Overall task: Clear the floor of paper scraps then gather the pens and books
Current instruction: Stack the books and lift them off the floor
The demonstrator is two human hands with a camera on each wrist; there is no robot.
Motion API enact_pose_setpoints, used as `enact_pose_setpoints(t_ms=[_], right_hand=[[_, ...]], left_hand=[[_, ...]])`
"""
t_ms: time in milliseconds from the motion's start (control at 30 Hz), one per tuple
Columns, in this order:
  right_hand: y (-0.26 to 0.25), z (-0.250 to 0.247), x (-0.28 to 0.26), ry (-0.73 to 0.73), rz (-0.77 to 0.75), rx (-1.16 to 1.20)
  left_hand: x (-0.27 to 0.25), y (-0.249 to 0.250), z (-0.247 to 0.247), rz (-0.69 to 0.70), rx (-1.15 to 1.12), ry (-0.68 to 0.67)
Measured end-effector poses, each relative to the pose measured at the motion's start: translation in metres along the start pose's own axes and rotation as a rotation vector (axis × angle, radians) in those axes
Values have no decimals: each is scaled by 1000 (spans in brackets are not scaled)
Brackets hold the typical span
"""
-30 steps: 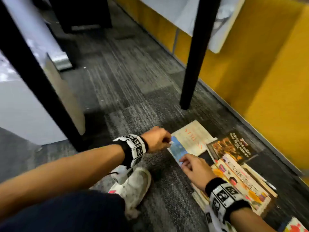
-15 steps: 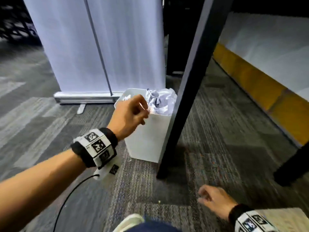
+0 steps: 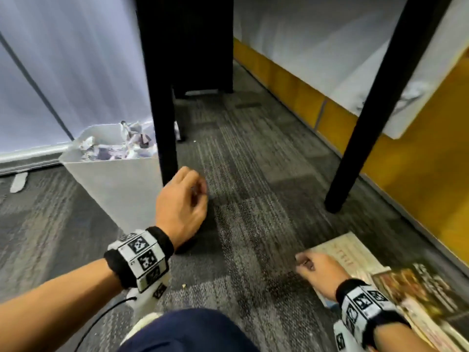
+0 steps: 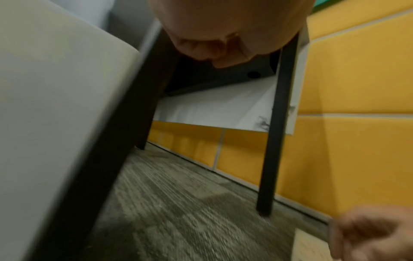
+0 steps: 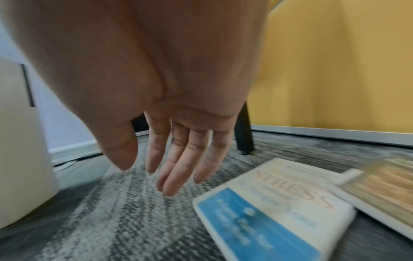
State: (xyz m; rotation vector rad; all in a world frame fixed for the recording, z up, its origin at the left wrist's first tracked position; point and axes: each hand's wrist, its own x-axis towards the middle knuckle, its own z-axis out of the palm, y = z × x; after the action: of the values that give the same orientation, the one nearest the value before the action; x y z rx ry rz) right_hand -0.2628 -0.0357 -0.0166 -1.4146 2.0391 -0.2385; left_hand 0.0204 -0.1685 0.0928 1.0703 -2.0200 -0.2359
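A: What had changed in that last second?

B: Half a second earlier the left hand [image 3: 181,204] was pinched over the white bin [image 3: 111,184]. By this moment it had dropped to the middle of the head view, beside the black leg [image 3: 162,97], fingers loosely curled with nothing in them. I'd judge the scrap went in.

A: And the right hand [image 3: 320,273]?

B: Lower right of the frame, by the near edge of the "STRESS" book [image 5: 274,208]. The wrist view showed its fingers [image 5: 178,169] hanging straight above the carpet [image 3: 253,199], holding nothing. A second before, it had rested on that cover.

A: So the paper was done?

B: Mostly, I'd say. The bin was heaped with crumpled paper [image 3: 114,148], though a pale speck [image 3: 184,285] lay on the carpet at the lower centre. The books sat ungathered at the lower right, a darker cover [image 3: 416,288] overlapping the first.

A: Anything unclear?

B: The pens: none showed. The stack ran off the frame edge, and blur smeared everything. The left fingertips were barely visible in their own view.
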Motion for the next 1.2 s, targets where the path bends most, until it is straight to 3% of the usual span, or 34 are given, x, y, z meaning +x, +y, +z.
enact_pose_setpoints(t_ms=[100,333,500,633,700,833,967,1100,1200], right_hand=[[42,-3,-19,35,127,63],[131,-12,-65,243,398,120],[185,-17,-97,430,615,109],[240,-21,-123,504,822,85],[266,-22,-126,502,914,73],[305,-28,-119,371,1029,131],[320,-25,-116,288,1164,81],[323,-23,-116,296,1160,45],[322,-24,-119,397,1078,2]], left_hand=[[-13,34,53,95,-42,-167],[-39,127,210,284,-123,-867],[-53,186,295,368,-50,-1119],[-75,225,355,343,63,-1221],[-84,236,376,329,95,-1205],[-88,241,403,304,190,-1130],[-83,233,422,228,213,-1181],[-79,227,430,30,44,-1280],[-80,224,429,63,-9,-1311]])
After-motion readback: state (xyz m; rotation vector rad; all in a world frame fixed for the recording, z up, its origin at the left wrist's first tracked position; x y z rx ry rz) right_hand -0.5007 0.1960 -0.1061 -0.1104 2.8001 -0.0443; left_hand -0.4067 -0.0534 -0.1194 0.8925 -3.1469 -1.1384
